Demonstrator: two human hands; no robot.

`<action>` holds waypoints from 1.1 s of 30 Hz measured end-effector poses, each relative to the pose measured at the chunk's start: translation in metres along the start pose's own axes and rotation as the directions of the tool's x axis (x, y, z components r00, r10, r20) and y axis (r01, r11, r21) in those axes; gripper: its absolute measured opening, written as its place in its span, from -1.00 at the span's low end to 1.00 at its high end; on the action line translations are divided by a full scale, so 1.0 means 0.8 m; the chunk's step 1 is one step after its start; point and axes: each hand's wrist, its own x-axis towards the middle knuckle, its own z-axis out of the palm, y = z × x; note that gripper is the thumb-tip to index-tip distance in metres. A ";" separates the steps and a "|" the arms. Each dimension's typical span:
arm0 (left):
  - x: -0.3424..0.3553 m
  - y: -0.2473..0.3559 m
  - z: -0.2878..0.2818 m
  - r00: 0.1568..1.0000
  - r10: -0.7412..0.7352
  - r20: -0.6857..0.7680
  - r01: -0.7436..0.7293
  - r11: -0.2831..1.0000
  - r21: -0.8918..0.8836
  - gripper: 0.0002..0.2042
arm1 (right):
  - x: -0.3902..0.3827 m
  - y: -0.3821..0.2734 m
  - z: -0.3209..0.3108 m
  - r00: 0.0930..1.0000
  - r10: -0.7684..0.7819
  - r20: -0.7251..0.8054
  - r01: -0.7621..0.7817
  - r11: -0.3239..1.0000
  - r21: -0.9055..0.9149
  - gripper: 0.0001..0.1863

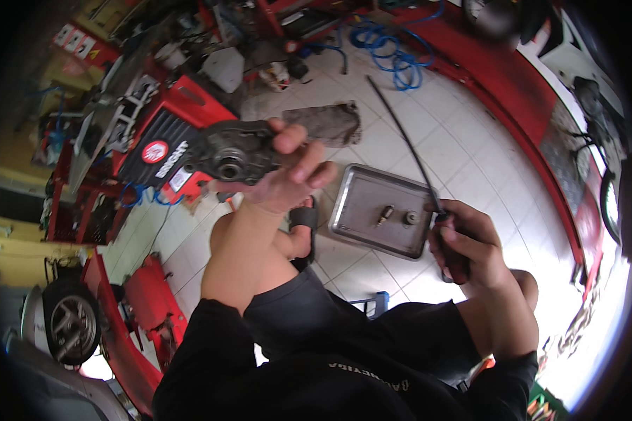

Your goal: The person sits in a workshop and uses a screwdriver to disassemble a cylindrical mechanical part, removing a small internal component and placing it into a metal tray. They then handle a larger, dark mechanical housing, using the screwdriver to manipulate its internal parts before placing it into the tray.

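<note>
My left hand [288, 179] is raised at the left and closed around a dark grey cast-metal engine part [235, 151] with a round central boss. Its fingers wrap over the part's right end. On the right, my right hand [479, 242] grips a long screwdriver [413, 149] by its dark red handle. The thin black shaft slants up and left, its tip well apart from the metal part. Below and between my hands, a shallow metal tray [365, 193] lies on the floor. In it are a small spark-plug-like piece [385, 215] and a small round metal piece [411, 217].
A stained grey cloth [319, 125] lies on the tiles beyond the tray. Coiled blue hose [393, 59] is near the far edge. A red and black machine [189, 105] stands behind the metal part. At right runs a red platform [502, 105]; a wheel [71, 321] is at lower left.
</note>
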 end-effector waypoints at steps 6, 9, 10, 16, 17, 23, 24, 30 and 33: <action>-0.008 -0.009 -0.012 0.987 -0.009 -0.158 0.011 1.000 0.011 0.02 | 0.005 0.003 -0.008 0.995 0.085 0.060 -0.087 0.996 0.033 -0.59; -0.009 -0.012 -0.015 0.985 -0.041 -0.169 0.046 0.999 0.023 0.05 | 0.006 0.004 -0.008 0.977 0.125 0.172 -0.126 0.992 -0.001 -0.58; -0.007 -0.016 -0.015 0.986 -0.046 -0.163 0.050 0.998 0.025 0.05 | 0.005 0.005 -0.006 0.972 0.123 0.202 -0.122 0.992 -0.017 -0.59; -0.004 -0.019 -0.015 0.987 -0.045 -0.152 0.047 0.999 0.013 0.06 | -0.005 0.019 0.007 0.950 0.142 0.278 -0.157 0.987 0.032 -0.60; -0.005 -0.018 -0.015 0.988 -0.045 -0.149 0.045 0.999 -0.003 0.06 | -0.005 0.018 0.007 0.949 0.140 0.282 -0.155 0.987 0.032 -0.59; 0.004 -0.016 -0.002 0.974 0.008 -0.227 0.018 0.993 0.113 -0.04 | -0.010 0.005 0.006 0.946 0.197 0.256 -0.203 0.979 -0.002 -0.59; 0.003 -0.016 -0.005 0.978 0.017 -0.209 0.006 0.994 0.111 -0.02 | -0.011 0.005 0.005 0.948 0.193 0.254 -0.200 0.980 0.001 -0.59; -0.002 -0.008 -0.010 0.986 0.030 -0.161 -0.019 0.998 0.066 -0.04 | -0.012 0.004 0.004 0.952 0.154 0.264 -0.161 0.987 0.004 -0.61; 0.003 -0.006 0.003 0.995 -0.013 -0.101 0.010 1.000 -0.027 -0.28 | -0.010 0.005 -0.005 0.959 0.097 0.267 -0.099 0.995 -0.007 -0.61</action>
